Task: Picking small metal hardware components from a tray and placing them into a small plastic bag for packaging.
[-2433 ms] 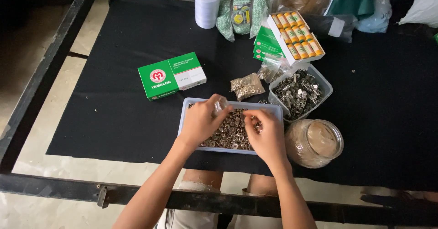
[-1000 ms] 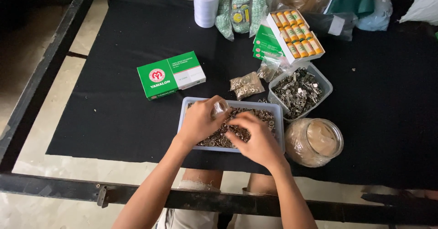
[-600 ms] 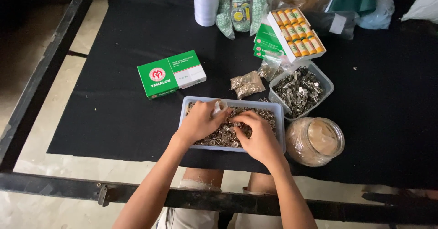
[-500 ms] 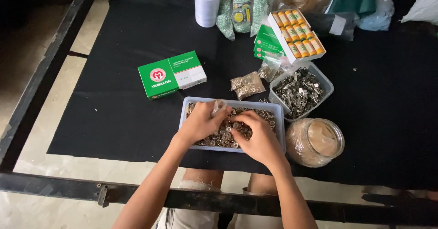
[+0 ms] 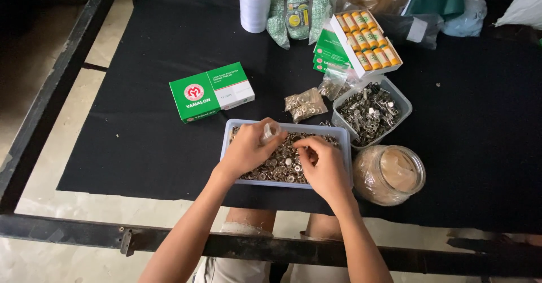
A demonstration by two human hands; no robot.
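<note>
My left hand (image 5: 248,150) rests in the pale blue plastic tray (image 5: 231,133) of small metal snap buttons (image 5: 279,167), its fingers (image 5: 270,139) curled round a small clear bag (image 5: 270,130) at the tray's far rim. My right hand (image 5: 323,167) lies over the buttons just beside it, fingers (image 5: 302,143) pressed together, pinching what looks like one button, though it is too small to be sure.

Beyond my left fingers lies a flat green-and-white rectangular box (image 5: 212,91) with a round red emblem on the black cloth (image 5: 141,119) covering the counter. Just past my right fingers sits a small clear packet of metal bits (image 5: 305,103), then a clear tub of metal clips (image 5: 371,109). To the right of my right fingers stands a round clear jar (image 5: 389,173). Farther off are an open carton of yellow-orange spools (image 5: 368,40) on green boxes and a white tape roll (image 5: 255,3).
</note>
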